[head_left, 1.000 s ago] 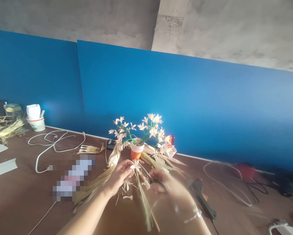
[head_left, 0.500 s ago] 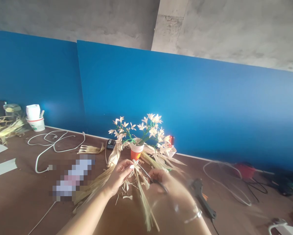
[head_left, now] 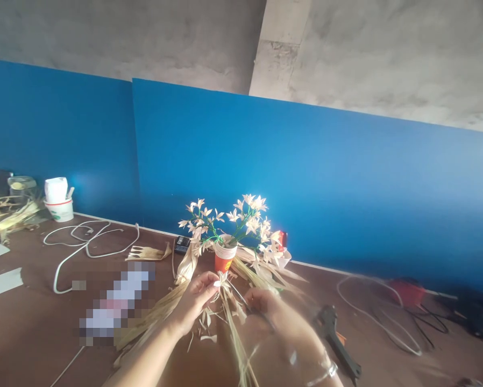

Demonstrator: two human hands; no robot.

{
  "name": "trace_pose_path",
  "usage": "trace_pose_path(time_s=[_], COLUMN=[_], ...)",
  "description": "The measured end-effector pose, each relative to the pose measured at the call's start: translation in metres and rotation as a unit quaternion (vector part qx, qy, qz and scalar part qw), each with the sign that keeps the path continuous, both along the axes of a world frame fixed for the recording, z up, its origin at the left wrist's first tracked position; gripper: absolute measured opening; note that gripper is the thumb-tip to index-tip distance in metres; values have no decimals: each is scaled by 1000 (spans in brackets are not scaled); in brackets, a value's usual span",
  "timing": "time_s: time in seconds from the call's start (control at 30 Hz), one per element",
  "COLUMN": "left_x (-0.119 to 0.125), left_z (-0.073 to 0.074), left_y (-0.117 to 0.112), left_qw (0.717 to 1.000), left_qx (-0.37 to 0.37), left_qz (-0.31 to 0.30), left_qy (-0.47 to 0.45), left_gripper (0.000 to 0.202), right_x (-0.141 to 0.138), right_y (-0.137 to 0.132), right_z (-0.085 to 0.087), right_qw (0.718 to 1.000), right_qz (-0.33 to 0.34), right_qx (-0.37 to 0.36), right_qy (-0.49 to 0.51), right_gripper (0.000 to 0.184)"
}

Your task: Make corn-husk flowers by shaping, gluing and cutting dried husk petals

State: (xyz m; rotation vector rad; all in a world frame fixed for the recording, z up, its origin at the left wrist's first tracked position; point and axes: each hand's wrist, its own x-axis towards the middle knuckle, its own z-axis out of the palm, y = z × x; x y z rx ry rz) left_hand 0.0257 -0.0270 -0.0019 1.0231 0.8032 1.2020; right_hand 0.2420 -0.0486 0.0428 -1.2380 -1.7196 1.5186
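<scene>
My left hand is closed, its thumb and fingers pinching a small pale husk flower in front of the paper cup. My right hand, partly blurred, is closed around dark-handled scissors; their thin metal blades point at the flower. Just behind the hands stands a red and white paper cup, holding green-stemmed branches of cream husk flowers. Long strips of dried corn husk spread below and between my hands, among small scraps.
A black glue gun lies right of my right arm. White cables curl on the brown table at left, near a white tub. More husks are heaped at far left. A blue partition borders the table's back.
The camera has tilted slightly up, so the scene sits lower in view. The left hand keeps its pinch on the flower; the scissors stay close to it with little visible movement.
</scene>
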Motion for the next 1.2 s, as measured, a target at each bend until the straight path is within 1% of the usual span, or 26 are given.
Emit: trace_pose_path(time_s=[0.07,0.17,0.27,0.33,0.43,0.57,0.63,0.73,0.97,1.07,1.2], left_x=[0,-1,-1,-2,-3,-4,-4,-4,-4,-5,-5], left_z=[2,2,-2,-5,-7,-5,-3,-3,-4,-4,-3], left_y=[-1,-1,0,1,3,3,2,1,5,4,3], left_qw=[1000,1000,1000,999,998,995,996,997,997,996,996], left_qx=[-4,-9,-10,-5,25,68,65,49,52,57,57], left_qz=[-5,-7,-10,-11,0,7,0,-11,-8,-3,3], left_qy=[-2,8,23,34,50,70,66,55,62,65,62], left_gripper=[27,31,35,36,33,32,32,34,33,33,34], right_x=[-1,-3,-3,-4,-5,-5,-5,-5,-9,-9,-6], right_y=[-1,-3,-5,-7,-9,-7,-6,-7,-9,-8,-5], right_z=[3,6,5,4,3,5,7,12,19,19,12], right_qw=[1000,1000,1000,999,999,999,999,999,999,999,999], right_qz=[-11,-14,-4,-17,-33,-6,6,5,5,8,6], right_qx=[-19,-24,-25,-32,-40,-39,-36,-29,-23,-22,-13], right_qy=[1,0,-5,-1,-11,-21,-16,-23,-41,-41,-31], right_gripper=[29,31,32,30,27,26,26,26,28,28,26])
